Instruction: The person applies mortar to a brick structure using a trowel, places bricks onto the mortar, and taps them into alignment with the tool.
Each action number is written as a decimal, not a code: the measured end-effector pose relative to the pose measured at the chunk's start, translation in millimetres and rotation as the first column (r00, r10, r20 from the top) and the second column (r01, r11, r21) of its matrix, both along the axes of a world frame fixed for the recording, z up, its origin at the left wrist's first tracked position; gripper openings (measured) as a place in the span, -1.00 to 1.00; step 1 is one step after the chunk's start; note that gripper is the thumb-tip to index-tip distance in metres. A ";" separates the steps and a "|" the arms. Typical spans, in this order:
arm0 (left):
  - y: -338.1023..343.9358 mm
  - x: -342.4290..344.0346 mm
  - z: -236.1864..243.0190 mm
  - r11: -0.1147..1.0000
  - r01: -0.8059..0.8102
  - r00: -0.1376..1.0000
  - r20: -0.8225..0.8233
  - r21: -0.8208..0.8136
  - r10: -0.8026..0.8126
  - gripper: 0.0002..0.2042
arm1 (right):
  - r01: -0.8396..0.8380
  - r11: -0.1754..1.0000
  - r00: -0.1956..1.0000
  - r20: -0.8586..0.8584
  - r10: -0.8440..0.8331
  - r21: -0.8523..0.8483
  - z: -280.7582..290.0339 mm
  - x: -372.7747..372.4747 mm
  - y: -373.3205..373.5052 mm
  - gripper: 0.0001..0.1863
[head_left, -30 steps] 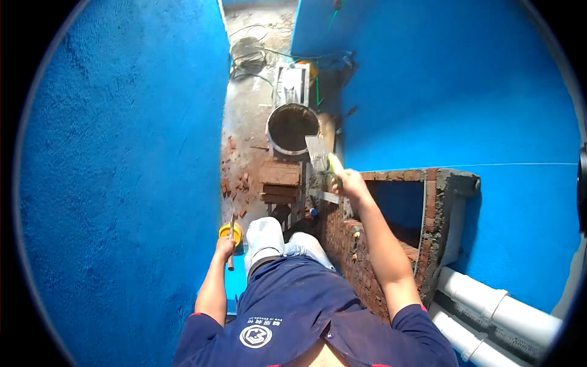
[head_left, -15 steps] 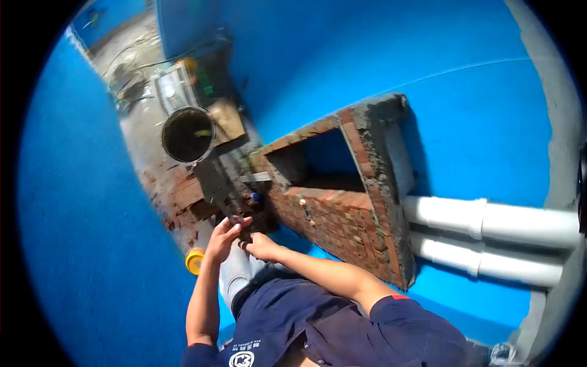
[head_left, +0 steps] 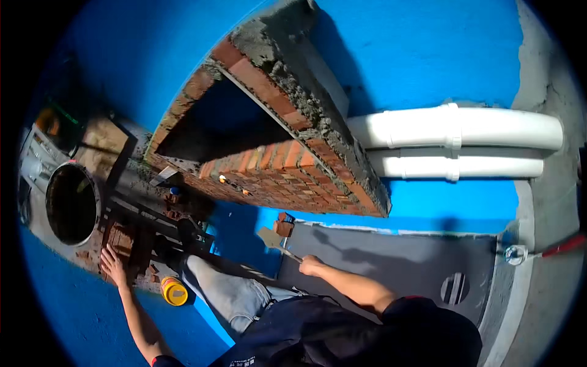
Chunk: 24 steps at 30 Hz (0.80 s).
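Holds a trowel in the right hand, curled round its near end in front of the body. Points it out past that grip to the upper left, close in view to a piece of brick; cannot tell whether touching it. Stretches the left hand well out to the left, spread wide, at the edge of some stacked bricks near the bucket; cannot tell whether resting on them or just above. Has a yellow tub between that hand and the jeans, and a brick wall beyond the trowel
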<state>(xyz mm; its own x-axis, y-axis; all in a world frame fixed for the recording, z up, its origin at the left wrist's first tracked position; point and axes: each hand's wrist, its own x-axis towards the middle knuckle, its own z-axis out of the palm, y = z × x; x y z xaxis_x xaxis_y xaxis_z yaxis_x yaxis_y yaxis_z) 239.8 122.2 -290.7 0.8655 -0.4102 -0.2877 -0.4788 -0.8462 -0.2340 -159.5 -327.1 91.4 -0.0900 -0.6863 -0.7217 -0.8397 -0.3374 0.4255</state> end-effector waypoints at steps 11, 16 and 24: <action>-13.4 16.4 22.6 0.977 0.041 0.997 -0.049 -0.211 -0.052 -0.02 | 0.443 0.886 0.893 -0.157 -0.422 0.136 4.4 -73.0 39.3 -0.67; -40.6 11.3 85.1 0.993 -0.115 0.965 -0.235 0.020 0.117 0.02 | 0.278 0.940 0.956 0.033 -0.290 0.195 -14.8 -76.0 43.0 -0.72; -137.3 13.1 299.5 0.158 -0.987 -0.076 -0.973 0.042 -0.216 -0.26 | 0.524 0.805 0.805 0.146 -0.574 0.276 41.6 -8.6 51.3 -0.86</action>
<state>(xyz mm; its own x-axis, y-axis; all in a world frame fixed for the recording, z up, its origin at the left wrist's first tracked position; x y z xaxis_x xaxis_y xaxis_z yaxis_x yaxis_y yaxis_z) 252.9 -15.1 8.8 0.2974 -0.5288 -0.7950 0.8374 -0.2554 0.4832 -168.0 -275.8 133.0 -0.2331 -0.3955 -0.8884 -0.9708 0.1484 0.1887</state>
